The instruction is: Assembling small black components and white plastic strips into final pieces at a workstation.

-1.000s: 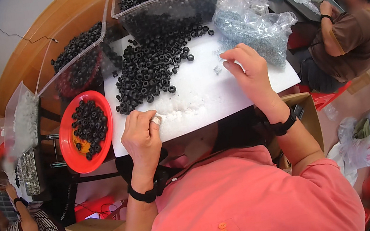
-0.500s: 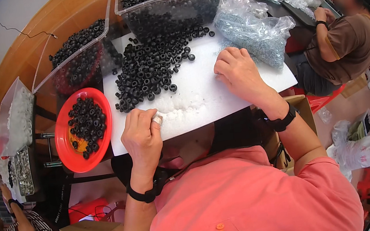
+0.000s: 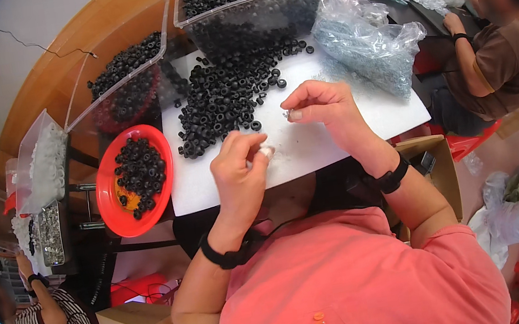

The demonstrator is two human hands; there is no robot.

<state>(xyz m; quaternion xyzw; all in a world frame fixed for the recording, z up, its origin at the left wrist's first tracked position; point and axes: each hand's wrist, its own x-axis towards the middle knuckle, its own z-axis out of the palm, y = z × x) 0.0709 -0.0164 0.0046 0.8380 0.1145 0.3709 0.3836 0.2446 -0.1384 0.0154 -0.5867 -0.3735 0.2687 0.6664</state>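
Observation:
My left hand (image 3: 241, 171) is curled over the white board (image 3: 335, 130) and pinches a small white plastic piece (image 3: 266, 152) at its fingertips. My right hand (image 3: 322, 109) hovers just beyond it, thumb and forefinger closed on a tiny clear part (image 3: 286, 115). The two hands are close together, a few centimetres apart. A heap of black rubber rings (image 3: 223, 97) lies on the board just beyond both hands.
A red bowl (image 3: 107, 198) with black rings sits at the left. Clear bins (image 3: 249, 2) of black rings stand behind the board, and a plastic bag of clear parts (image 3: 366, 45) lies at the right. Another person (image 3: 492, 60) works at far right, another (image 3: 55, 320) at lower left.
My right hand has drawn back from the right side of the board toward my left hand, now holding a tiny part. The left hand has risen slightly toward it.

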